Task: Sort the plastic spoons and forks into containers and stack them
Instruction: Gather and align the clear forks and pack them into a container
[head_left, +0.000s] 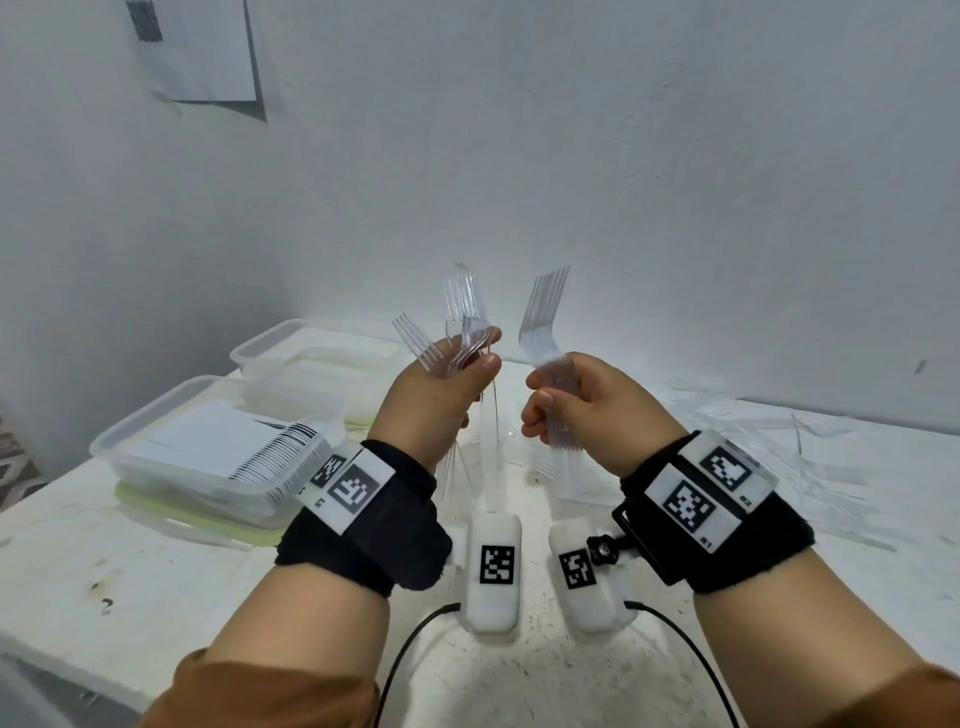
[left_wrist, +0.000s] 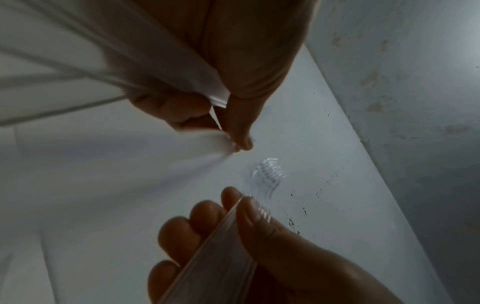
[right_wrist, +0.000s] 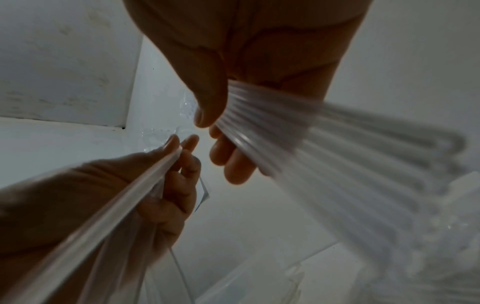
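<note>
At the far left of the table (head_left: 78, 561) we note two clear containers: the near container (head_left: 156, 457), which holds a nested row of white cutlery beside a white sheet, and the far container (head_left: 291, 345) behind it, whose contents we cannot make out.

Next, the left hand (head_left: 436, 395) is raised above the table, fingers and thumb curled round the handles of a loose bunch of forks (head_left: 460, 317). Their heads splay in several directions, so this bunch is not nested.

The right hand (head_left: 587, 400), just beside the left but apart from it, pinches a nested stack of forks (head_left: 543, 317) at mid-handle, tines up and aligned.

At the far right, a scatter of clear cutlery (head_left: 769, 441) lies unsorted on the table.

We judge the forks light, thin and smooth, hence slippery, and stiff enough that tines could snap under a squeeze. Hold should be taken at the handles. The loose bunch should be squared up before it joins the stack, lest pieces slide out.
</note>
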